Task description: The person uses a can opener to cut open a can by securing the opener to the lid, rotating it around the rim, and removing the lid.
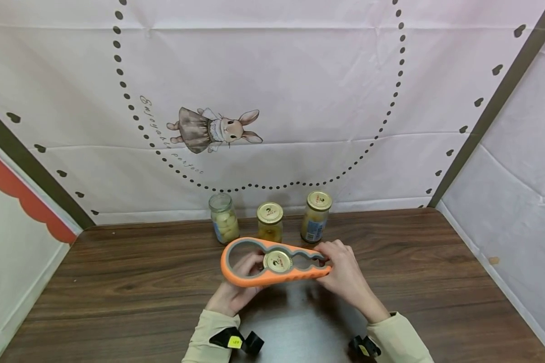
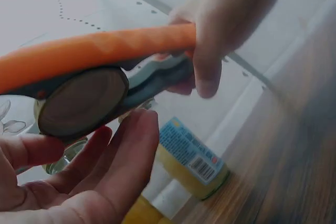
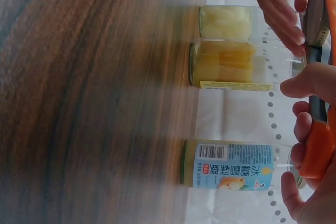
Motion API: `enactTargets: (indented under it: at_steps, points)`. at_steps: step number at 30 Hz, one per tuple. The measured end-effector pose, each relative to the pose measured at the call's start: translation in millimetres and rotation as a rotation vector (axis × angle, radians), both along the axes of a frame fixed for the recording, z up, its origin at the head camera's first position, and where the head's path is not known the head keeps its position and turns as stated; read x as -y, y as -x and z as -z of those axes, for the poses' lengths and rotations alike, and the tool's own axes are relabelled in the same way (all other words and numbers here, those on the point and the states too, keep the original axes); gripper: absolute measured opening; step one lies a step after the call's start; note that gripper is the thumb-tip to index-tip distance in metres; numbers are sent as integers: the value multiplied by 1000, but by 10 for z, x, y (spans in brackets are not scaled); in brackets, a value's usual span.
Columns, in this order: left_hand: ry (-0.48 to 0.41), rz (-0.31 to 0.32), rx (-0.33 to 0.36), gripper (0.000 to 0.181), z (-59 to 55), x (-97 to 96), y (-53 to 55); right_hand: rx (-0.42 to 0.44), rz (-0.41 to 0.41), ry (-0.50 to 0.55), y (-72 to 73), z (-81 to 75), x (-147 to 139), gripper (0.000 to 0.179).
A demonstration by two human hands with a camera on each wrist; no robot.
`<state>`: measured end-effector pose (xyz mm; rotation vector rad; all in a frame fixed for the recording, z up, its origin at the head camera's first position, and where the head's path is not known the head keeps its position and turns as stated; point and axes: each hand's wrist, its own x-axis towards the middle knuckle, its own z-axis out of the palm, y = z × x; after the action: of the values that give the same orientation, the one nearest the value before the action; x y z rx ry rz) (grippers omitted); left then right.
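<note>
- Well, the orange jar opener (image 1: 295,274) hangs above the table (image 1: 154,272), a metal lid (image 1: 277,261) in its middle opening.
- Probably best: ease the squeeze, supporting the lid.
- Its long axis runs sideways, closed end (the rounded one) leftward.
- Right hand (image 1: 342,267) grips the free ends; left hand's (image 1: 238,290) fingers spread loosely, contact unclear.

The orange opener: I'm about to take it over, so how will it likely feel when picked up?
The orange opener is probably stiff, as it reaches straight out from the right hand. It may be light for its size, being largely cut out in the middle. Its wavy edge should help against slipping.
</note>
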<state>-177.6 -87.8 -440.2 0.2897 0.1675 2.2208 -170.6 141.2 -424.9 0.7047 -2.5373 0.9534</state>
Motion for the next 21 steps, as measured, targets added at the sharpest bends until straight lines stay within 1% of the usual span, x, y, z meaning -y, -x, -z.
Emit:
enactTargets:
  at_steps: [1, 2, 3, 4, 6, 7, 9, 11, 15, 18, 21]
  points:
    - [84, -67, -61, 67, -1, 12, -25, -3, 3, 1, -3, 3, 4, 40]
    - [147, -134, -65, 72, -36, 31, -71, -9, 7, -1, -4, 9, 8, 39]
    - [236, -195, -128, 73, -43, 37, -97, -13, 11, -2, -4, 15, 11, 39]
    - [291, -237, -147, 72, -46, 45, -121, -16, 16, -3, -4, 19, 14, 39]
    - [345, -296, -149, 66, -55, 46, -162, -22, 25, -9, -2, 27, 19, 39]
    - [349, -313, -144, 63, -58, 43, -175, -22, 26, -10, -1, 33, 21, 39]
    - [358, -333, -126, 58, -56, 39, -195, -18, 28, -8, 0, 40, 26, 40]
    - [374, -351, -98, 57, -52, 34, -204, -11, 26, 0, -1, 46, 30, 40]
    - [361, -341, -45, 60, -50, 20, -206, 12, 20, 24, -13, 58, 31, 40]
    - [353, -329, -32, 62, -46, 9, -207, 28, 11, 34, -20, 66, 28, 40]
    - [389, -342, -46, 59, -33, 8, -210, 35, 7, 41, -24, 70, 25, 39]
